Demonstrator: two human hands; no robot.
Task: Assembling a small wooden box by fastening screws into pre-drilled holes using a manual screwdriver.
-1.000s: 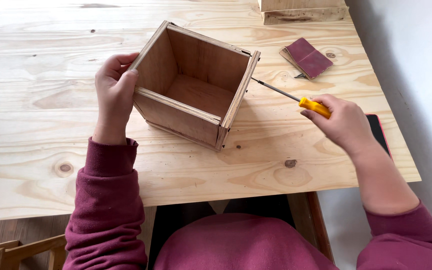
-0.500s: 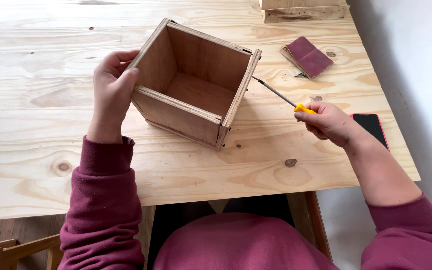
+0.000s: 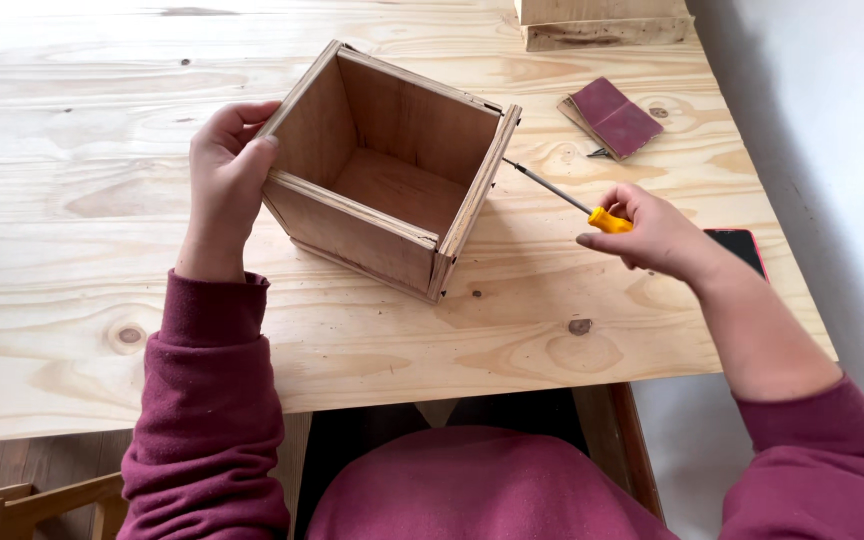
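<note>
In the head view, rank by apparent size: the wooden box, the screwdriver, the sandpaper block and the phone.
1. wooden box, clearly largest.
2. screwdriver, long but thin, handle partly inside the right hand.
3. sandpaper block.
4. phone, mostly hidden by the wrist, so its rank is unsure.

One screen only: flat rectangular phone, dark display, red edge, lying face up at the right edge of the surface, partly hidden behind the right wrist. No packages, labels, signs.
</note>
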